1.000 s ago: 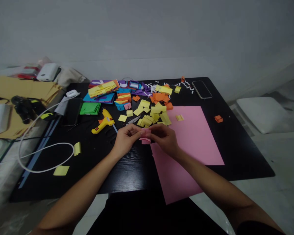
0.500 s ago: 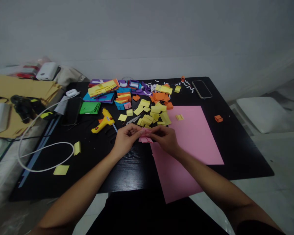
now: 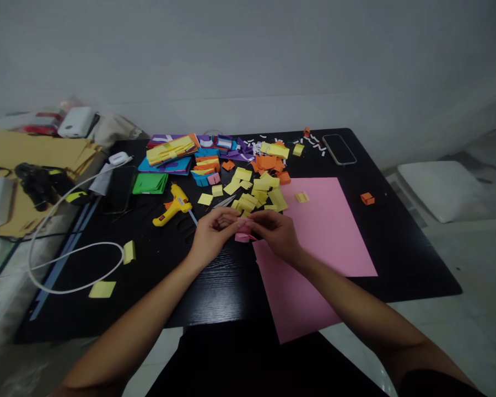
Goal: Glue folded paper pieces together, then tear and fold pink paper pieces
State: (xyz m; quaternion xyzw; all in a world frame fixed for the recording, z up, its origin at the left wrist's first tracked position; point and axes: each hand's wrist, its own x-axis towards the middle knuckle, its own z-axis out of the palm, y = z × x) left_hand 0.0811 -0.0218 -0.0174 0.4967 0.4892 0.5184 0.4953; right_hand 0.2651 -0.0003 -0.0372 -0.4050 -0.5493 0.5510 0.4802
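A small folded piece of pink paper (image 3: 242, 237) is pinched between my two hands above the black table. My left hand (image 3: 213, 229) grips it from the left with thumb and fingers closed. From the other side my right hand (image 3: 278, 234) pinches it too, partly hiding it. Just beyond my fingers lies a pile of yellow paper pieces (image 3: 248, 203), with scissors (image 3: 225, 202) partly covered at its left. Pink sheets (image 3: 314, 220) lie below my right forearm, one overhanging the table's front edge. A single yellow piece (image 3: 302, 197) rests on them.
Left of my hands lies a yellow glue gun (image 3: 173, 207). Orange pieces (image 3: 268, 164), a green paper stack (image 3: 150, 183) and folded coloured strips (image 3: 206, 166) sit farther back. A phone (image 3: 339, 150) lies back right. A white cable (image 3: 119, 248) loops over the table's left side.
The pink paper between my fingers has turned and now looks narrower and more curled. Both hands stay in nearly the same place.
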